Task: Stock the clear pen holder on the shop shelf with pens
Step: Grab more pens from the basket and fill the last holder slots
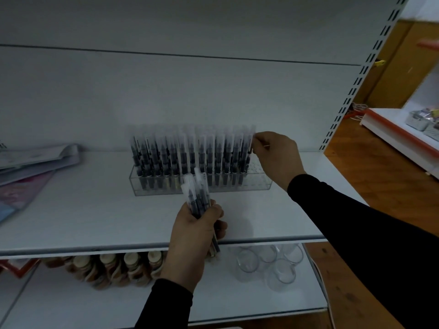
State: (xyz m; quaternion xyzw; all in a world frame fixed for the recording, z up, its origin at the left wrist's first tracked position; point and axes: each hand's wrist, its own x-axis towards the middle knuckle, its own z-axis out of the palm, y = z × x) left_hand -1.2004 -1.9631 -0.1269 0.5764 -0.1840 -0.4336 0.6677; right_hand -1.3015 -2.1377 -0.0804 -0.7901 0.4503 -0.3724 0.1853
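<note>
A clear pen holder (pixel 259 180) stands on the white shelf (pixel 95 210), filled from its left end with several upright pens (pixel 190 150) with clear caps; its right end shows empty holes. My right hand (pixel 275 155) pinches the top of the rightmost standing pen (pixel 250 148). Below and in front of the holder, my left hand (pixel 197 229) grips a bunch of pens (pixel 197 195) pointing upward.
Flat packets and booklets (pixel 31 167) lie at the shelf's left. On the lower shelf stand clear glasses (pixel 268 262) and brown round items (pixel 114 267). A slotted upright (pixel 351 91) bounds the shelf on the right, with wooden floor (pixel 370 176) beyond.
</note>
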